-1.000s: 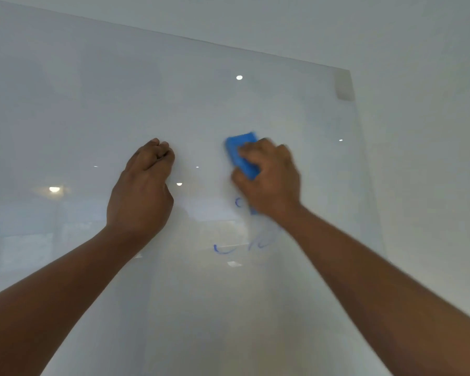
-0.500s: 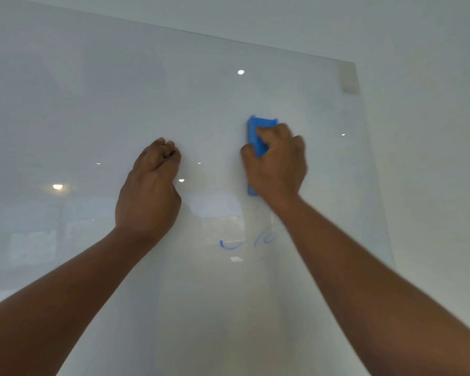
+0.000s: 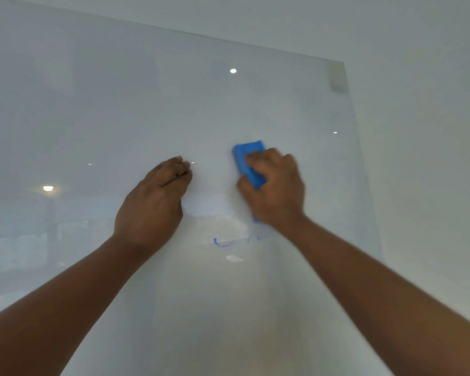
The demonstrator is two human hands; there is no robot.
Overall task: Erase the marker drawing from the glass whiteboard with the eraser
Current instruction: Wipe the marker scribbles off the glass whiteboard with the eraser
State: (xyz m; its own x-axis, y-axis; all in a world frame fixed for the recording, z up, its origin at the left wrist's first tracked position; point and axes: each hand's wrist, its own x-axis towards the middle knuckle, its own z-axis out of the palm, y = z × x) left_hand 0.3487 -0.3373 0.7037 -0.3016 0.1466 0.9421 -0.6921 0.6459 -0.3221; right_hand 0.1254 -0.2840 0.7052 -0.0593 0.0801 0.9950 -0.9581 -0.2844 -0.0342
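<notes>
while the right hand point(image 3: 274, 185) clamps the blue eraser point(image 3: 248, 165) on the glass whiteboard point(image 3: 147, 104), faint blue strokes point(image 3: 223, 243) remain below — left hand point(image 3: 154, 204) curled shut, empty.

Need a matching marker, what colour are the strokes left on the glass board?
Blue strokes, clearest in the head view, below the eraser.

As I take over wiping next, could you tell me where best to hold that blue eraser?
Grip the eraser across its long side edges, coming from the room side, as the right hand does: it is a flat block pressed against the whiteboard.
</notes>
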